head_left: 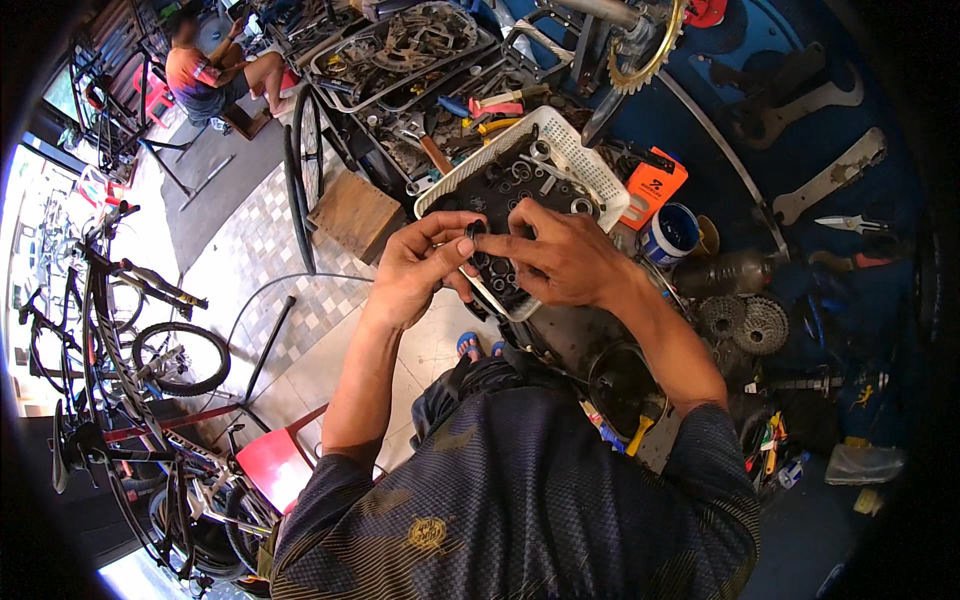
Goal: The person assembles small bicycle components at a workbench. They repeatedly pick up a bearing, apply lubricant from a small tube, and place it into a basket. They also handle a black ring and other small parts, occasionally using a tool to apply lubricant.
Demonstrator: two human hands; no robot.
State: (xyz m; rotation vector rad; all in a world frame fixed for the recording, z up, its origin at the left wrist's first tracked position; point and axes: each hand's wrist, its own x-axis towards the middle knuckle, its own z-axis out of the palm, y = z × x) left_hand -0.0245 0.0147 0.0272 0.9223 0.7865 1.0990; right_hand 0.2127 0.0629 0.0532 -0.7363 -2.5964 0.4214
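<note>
Over the near side of a white perforated plastic basket (pixel 556 124), my left hand (pixel 415 268) pinches a small black ring (pixel 475 230) between thumb and fingers. My right hand (pixel 565 252) meets it from the other side, its index finger reaching to the ring and its other fingers curled. The right thumb is hidden, as is part of the ring. Beneath my hands, the basket holds several loose metal rings (pixel 582 205) and small dark parts.
Beyond the basket lies a metal tray (pixel 365 105) heaped with parts. An orange box (pixel 655 185) and a blue-white tub (pixel 672 232) stand to the right, near gear cassettes (pixel 762 325). Left are a wooden block (pixel 357 215), a red chair (pixel 275 468) and bicycles (pixel 180 358). A person (pixel 215 75) sits far left.
</note>
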